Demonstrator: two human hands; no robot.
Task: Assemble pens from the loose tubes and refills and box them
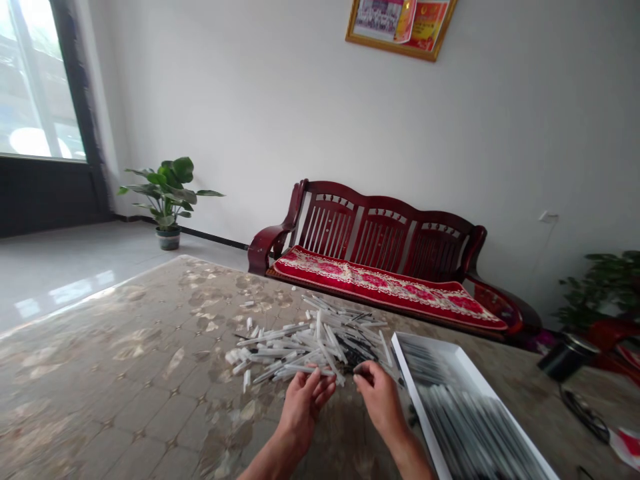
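Note:
My left hand (304, 397) is at the near edge of a heap of pens and pen parts (285, 343), its thumb and fingers closed on a whitish, see-through pen (310, 370) that lies roughly level. To its right, my right hand (376, 390) pinches thumb and forefinger together over the dark parts of the heap (357, 350). Something small and dark shows at those fingertips, too unclear to name. Most of the heap is pale translucent tubes, with black pieces towards the right.
A white open box (407, 383) with rows of pens stands right of my right hand. Beyond it are a dark cylindrical container (567, 357) and a black cable (583, 413). The patterned tablecloth (150, 393) spreads left. A red wooden bench (383, 233) stands behind the table.

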